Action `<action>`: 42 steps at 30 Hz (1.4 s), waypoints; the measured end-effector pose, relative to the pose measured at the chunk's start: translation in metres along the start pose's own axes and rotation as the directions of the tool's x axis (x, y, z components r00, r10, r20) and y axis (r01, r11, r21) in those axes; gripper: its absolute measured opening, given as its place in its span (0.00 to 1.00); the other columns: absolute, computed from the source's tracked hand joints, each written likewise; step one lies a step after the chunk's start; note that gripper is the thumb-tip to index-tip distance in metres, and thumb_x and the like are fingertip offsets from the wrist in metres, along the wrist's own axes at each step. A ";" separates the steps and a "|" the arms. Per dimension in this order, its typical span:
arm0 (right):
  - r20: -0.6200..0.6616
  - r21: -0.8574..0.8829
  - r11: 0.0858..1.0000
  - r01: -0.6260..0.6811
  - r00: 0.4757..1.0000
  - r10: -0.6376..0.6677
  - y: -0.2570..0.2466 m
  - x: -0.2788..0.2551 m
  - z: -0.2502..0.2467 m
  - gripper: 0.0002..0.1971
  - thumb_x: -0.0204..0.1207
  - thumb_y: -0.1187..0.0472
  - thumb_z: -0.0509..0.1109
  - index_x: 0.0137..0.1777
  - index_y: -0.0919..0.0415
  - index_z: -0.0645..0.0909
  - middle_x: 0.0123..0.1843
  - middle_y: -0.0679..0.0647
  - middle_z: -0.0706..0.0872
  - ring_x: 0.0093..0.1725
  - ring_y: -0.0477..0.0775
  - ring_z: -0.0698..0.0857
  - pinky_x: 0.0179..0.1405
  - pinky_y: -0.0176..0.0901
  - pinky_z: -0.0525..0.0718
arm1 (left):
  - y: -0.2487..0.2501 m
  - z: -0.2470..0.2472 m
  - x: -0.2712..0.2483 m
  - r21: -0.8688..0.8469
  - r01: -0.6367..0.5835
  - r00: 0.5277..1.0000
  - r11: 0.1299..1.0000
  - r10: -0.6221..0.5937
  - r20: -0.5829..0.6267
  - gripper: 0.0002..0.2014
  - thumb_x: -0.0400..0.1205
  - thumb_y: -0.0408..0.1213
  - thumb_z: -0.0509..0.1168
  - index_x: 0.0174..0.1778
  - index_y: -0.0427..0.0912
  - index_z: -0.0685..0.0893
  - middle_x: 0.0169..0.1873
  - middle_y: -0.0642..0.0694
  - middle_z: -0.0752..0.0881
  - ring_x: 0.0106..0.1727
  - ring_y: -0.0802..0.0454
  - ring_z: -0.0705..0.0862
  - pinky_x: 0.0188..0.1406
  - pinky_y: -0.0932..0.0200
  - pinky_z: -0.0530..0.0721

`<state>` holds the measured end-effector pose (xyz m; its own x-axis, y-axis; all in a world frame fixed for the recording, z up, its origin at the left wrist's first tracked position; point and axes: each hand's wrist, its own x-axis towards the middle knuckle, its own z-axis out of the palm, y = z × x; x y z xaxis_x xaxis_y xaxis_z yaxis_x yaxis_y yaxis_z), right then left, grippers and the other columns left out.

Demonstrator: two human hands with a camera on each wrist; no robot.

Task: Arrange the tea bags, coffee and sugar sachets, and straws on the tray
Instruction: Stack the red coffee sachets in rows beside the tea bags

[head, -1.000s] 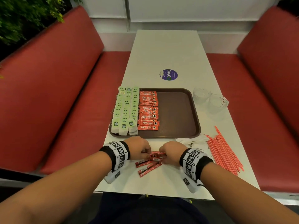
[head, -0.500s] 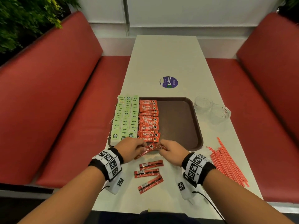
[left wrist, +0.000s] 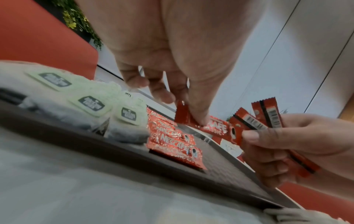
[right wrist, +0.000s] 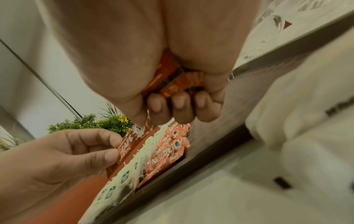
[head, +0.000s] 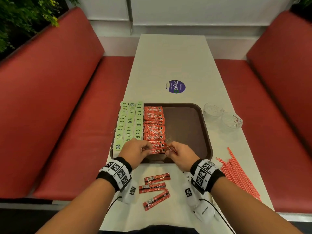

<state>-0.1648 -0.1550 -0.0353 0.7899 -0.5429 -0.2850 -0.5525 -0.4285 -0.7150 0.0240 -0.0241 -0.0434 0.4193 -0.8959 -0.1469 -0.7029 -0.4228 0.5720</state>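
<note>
Over the tray [head: 205,132], one coffee sachet [left wrist: 208,128] is being pinched by the left hand [head: 136,152]; spare sachets [left wrist: 268,119] are being clasped in the right hand [head: 181,155].

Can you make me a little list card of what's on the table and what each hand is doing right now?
tray: brown tray, right half bare
tea bags: green tea bags in rows on the tray's left side
coffee on tray: red coffee sachets in a column beside the tea bags
coffee off tray: three loose sachets on the table, near the person
straws: red straws on the table, right of the tray
cups: two clear cups beside the tray
left hand: left hand pinches one sachet over the tray
right hand: right hand grips a few sachets
</note>
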 end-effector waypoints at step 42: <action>0.067 0.068 0.997 0.023 0.997 -0.028 0.006 0.012 -0.009 0.04 0.81 0.50 0.73 0.45 0.45 0.85 0.38 0.42 0.86 0.39 0.39 0.83 0.45 0.38 0.79 | 0.011 0.011 0.000 0.114 -0.200 0.975 0.973 0.209 -0.076 0.04 0.76 0.46 0.76 0.40 0.59 0.87 0.43 0.63 0.87 0.48 0.59 0.78 0.59 0.46 0.78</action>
<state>-0.1607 -0.1706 -0.0374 0.8212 -0.4808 -0.3073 -0.5145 -0.3911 -0.7631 0.0096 -0.0308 -0.0460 0.3053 -0.9515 0.0375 -0.8334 -0.2480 0.4939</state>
